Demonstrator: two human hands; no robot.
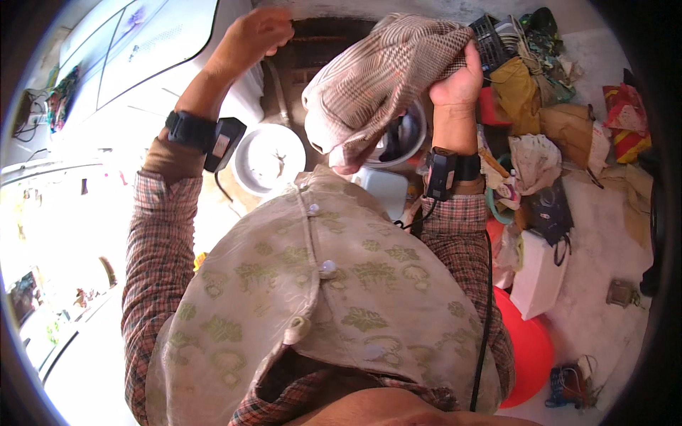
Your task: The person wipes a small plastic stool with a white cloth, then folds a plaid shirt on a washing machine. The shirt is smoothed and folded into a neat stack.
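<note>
My right hand [461, 80] is raised and grips one end of a brown-and-white checked cloth garment [367, 85]. The garment hangs bunched and slanted towards the left, over part of a round basin [421, 136] that holds dark cloth. To the left, my left hand [261, 34] is up beside a white appliance, apart from the garment. Its fingers look curled and blurred, and nothing shows in them, but their inner side is hidden. A white round basin [250, 178] stands below, between my left forearm and the garment.
The white appliance [144, 48] fills the upper left, with a hose [278, 96] beside it. A pale blue plastic item [386, 189] sits before me. Bags [535, 160], a dark crate [486, 42], a white box [541, 271] and a red tub [527, 351] line the right.
</note>
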